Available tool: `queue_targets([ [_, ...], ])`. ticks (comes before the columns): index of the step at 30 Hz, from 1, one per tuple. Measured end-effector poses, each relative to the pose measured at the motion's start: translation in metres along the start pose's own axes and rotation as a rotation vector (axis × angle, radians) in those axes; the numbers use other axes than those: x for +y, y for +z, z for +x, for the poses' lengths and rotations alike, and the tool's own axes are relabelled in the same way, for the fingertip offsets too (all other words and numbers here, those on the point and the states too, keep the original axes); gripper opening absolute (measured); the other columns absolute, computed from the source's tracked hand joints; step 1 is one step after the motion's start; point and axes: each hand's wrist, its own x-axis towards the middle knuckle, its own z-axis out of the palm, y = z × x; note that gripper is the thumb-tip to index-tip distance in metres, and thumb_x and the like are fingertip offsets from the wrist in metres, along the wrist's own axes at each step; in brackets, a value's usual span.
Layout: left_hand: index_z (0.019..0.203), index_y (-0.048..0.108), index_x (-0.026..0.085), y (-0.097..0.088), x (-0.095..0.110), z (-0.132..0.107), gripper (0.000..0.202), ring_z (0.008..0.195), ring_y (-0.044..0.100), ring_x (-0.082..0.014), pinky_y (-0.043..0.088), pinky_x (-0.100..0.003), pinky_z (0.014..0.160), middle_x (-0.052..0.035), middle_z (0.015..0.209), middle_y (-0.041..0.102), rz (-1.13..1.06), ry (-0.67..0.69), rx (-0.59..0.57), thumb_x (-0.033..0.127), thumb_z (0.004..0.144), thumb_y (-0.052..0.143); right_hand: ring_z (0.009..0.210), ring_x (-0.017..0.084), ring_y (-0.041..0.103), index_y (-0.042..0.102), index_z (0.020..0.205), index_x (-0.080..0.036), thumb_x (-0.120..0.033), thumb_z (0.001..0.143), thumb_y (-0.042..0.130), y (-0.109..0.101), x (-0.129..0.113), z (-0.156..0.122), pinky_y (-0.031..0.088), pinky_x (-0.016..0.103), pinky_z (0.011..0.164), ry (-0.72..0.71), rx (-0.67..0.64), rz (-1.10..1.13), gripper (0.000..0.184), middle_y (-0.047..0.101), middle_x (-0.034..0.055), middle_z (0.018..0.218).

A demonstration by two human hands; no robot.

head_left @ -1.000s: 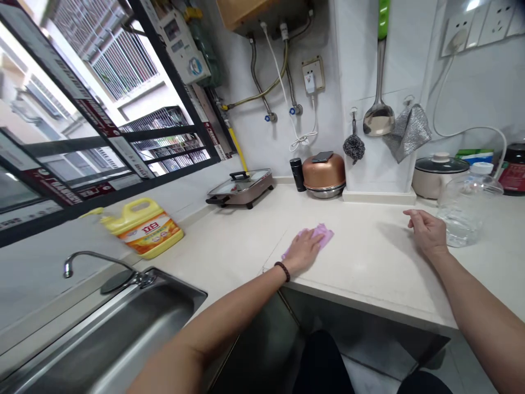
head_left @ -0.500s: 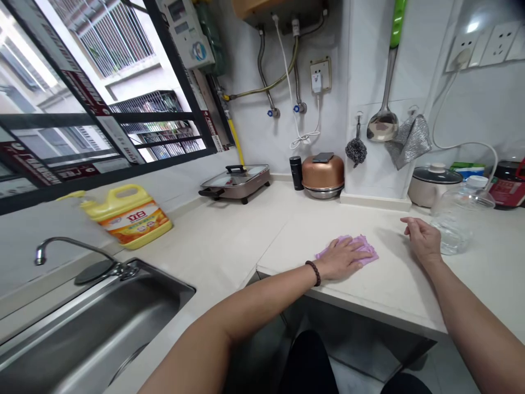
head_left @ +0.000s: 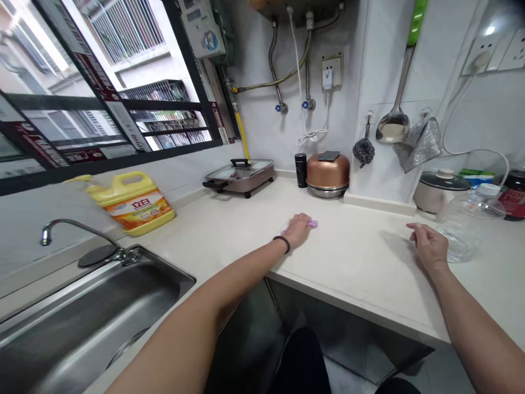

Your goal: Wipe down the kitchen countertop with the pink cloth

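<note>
My left hand [head_left: 297, 230], with a dark bead bracelet at the wrist, presses on the countertop. Its fingers are closed over a purple cloth [head_left: 313, 224], of which only small parts show at the sides. Farther right, my right hand [head_left: 429, 246] hovers over or rests on the counter; which of the two I cannot tell. Its index finger points left, the other fingers bend loosely, and nothing shows in them. Just beside that hand stands a large clear plastic bottle [head_left: 459, 238] with a white cap.
The pale countertop [head_left: 348, 257] runs from the steel sink [head_left: 102, 317] to the right. Along the wall are a yellow detergent jug [head_left: 141, 210], an electric pan [head_left: 240, 178], a black flask [head_left: 301, 171], a copper-coloured pot [head_left: 328, 172] and a lidded cooker [head_left: 435, 191].
My left hand has slid left and slightly away from me with the cloth, from flat and spread to closed over it. The right hand stays beside the bottle. The view has shifted slightly.
</note>
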Motion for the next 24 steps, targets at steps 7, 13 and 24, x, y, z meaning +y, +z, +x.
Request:
queue_targets([
  [7,0.103,0.073,0.019,-0.04,-0.103,-0.02,0.03,0.118,0.059,-0.0276,0.045,-0.037,0.102,-0.0099,0.121,0.068,0.093,-0.361,0.157,0.0,0.085,0.057,0.063,0.017,0.056,0.082,0.1,-0.019,-0.067,0.096,0.051,0.0,-0.006,-0.003,0.042,0.031,0.065,0.077,-0.042,0.057,0.057,0.063,0.001,0.067],
  [13,0.103,0.074,0.017,-0.04,-0.081,-0.02,0.016,0.12,0.059,-0.0301,0.045,-0.039,0.103,-0.0135,0.121,0.069,0.07,-0.388,0.167,0.022,0.097,0.06,0.064,0.018,0.055,0.081,0.098,-0.02,-0.067,0.095,0.05,0.006,-0.012,-0.005,0.042,0.032,0.067,0.098,-0.083,0.04,0.057,0.062,0.001,0.068],
  [24,0.107,0.063,0.018,0.053,0.08,0.028,0.021,0.107,0.061,-0.0183,0.05,-0.033,0.1,-0.0077,0.119,0.063,-0.374,0.186,-0.035,0.006,0.093,0.055,0.061,0.017,0.053,0.081,0.101,-0.019,-0.069,0.094,0.05,0.005,-0.009,-0.007,0.042,0.032,0.065,0.129,-0.138,-0.014,0.059,0.062,0.0004,0.069],
])
